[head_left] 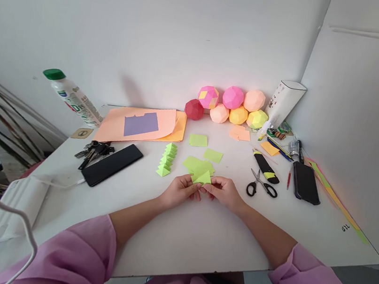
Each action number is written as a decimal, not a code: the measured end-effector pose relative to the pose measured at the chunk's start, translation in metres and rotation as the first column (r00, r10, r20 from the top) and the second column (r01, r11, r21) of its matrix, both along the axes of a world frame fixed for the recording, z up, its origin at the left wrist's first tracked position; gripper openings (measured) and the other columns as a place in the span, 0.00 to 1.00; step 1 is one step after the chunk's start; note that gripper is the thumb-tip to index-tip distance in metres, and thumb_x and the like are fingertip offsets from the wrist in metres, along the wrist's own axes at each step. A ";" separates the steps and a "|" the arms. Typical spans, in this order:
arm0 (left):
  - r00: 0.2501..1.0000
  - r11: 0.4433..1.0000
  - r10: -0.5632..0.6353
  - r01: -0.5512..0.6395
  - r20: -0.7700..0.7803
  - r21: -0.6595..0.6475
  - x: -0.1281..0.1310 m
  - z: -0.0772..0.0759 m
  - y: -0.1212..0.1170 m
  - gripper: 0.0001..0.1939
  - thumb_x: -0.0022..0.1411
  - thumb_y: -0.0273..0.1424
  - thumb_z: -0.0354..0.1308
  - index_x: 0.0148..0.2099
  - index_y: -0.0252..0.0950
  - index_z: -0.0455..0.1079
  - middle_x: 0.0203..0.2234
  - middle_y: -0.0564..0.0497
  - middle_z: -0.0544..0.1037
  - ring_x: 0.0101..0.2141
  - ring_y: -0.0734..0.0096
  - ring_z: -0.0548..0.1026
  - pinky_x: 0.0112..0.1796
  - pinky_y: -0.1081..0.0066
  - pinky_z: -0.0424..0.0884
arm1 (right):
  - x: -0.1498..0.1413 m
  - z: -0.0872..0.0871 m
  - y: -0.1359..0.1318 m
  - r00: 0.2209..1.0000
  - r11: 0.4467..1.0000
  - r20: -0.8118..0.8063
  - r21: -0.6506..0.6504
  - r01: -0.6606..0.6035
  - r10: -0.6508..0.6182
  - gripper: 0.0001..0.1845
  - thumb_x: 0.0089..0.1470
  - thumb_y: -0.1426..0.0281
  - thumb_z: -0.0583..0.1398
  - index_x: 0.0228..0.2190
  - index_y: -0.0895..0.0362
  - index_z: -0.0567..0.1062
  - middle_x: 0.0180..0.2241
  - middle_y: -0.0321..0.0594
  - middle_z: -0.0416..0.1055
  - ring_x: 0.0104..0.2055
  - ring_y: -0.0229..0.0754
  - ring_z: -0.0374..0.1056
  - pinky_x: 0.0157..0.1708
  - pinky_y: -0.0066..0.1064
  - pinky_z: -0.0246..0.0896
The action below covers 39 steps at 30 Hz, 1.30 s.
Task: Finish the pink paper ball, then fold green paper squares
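Observation:
Both hands meet over the white table, pinching one light-green paper piece (pixel 202 177) with a pointed, folded-looking top. My left hand (pixel 179 191) grips its left side between thumb and fingers. On its right side, my right hand (pixel 226 193) closes in the same way. Just beyond lie overlapping flat green paper sheets (pixel 191 162), partly covered by the held piece. Two single green slips lie farther back, one a green rectangle (pixel 199 140) and the other a tilted green slip (pixel 213 155). Left of my hands stands a row of folded green paper units (pixel 167 159).
Several faceted paper balls (pixel 233 98) are stacked against the wall. Scissors (pixel 261 186), a utility knife (pixel 266 166) and a dark phone (pixel 306 183) lie right. Keys (pixel 93 152), a black phone (pixel 112 165), orange paper (pixel 114 123) and a bottle (pixel 75 99) are left.

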<state>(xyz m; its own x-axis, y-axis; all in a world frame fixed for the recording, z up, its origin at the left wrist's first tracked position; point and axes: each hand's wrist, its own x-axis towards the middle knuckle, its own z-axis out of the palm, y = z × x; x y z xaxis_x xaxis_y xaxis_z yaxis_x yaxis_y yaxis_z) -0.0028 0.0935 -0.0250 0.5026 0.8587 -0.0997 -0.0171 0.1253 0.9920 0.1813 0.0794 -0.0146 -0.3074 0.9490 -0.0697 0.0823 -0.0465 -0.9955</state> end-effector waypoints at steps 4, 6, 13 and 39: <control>1.000 1.000 0.012 -0.012 -0.019 0.007 0.001 -0.001 -0.001 0.20 0.55 0.47 0.60 0.35 0.33 0.68 0.31 0.45 0.80 0.23 0.72 0.75 0.24 0.73 0.67 | -0.001 0.004 0.000 1.000 0.999 0.014 -0.018 0.026 -0.026 0.17 0.47 0.58 0.64 0.21 0.59 0.71 0.19 0.33 0.68 0.20 0.33 0.62 0.22 0.26 0.61; 1.000 1.000 0.015 -0.014 -0.023 0.010 0.001 -0.002 -0.001 0.20 0.55 0.47 0.60 0.35 0.33 0.68 0.31 0.45 0.80 0.23 0.72 0.75 0.24 0.73 0.67 | -0.001 0.006 0.000 0.999 0.999 0.015 -0.028 0.032 -0.032 0.17 0.47 0.58 0.64 0.21 0.59 0.71 0.18 0.33 0.67 0.20 0.33 0.62 0.22 0.26 0.61; 0.998 0.999 0.010 -0.009 -0.058 0.032 0.002 0.000 -0.002 0.20 0.55 0.48 0.59 0.35 0.33 0.69 0.30 0.46 0.80 0.22 0.73 0.75 0.23 0.73 0.68 | 0.001 0.005 0.000 1.000 0.999 0.015 -0.030 0.019 -0.018 0.17 0.47 0.58 0.64 0.19 0.58 0.70 0.17 0.33 0.67 0.20 0.33 0.61 0.22 0.26 0.60; 0.981 0.999 -0.006 0.014 -0.195 0.038 0.003 0.014 -0.006 0.14 0.54 0.34 0.58 0.19 0.36 0.65 0.12 0.55 0.70 0.16 0.77 0.65 0.22 0.74 0.62 | 0.004 0.006 0.003 0.978 0.987 0.172 0.131 0.096 -0.118 0.03 0.40 0.74 0.57 0.19 0.57 0.67 0.17 0.31 0.63 0.20 0.33 0.58 0.20 0.26 0.53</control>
<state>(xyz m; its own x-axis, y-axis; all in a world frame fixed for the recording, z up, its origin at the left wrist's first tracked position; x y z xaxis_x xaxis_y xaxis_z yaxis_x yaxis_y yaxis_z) -0.0002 0.0880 -0.0108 0.4852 0.8590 -0.1635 0.1784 0.0858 0.9802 0.1854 0.0821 -0.0086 -0.1970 0.9804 0.0037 0.2600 0.0559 -0.9640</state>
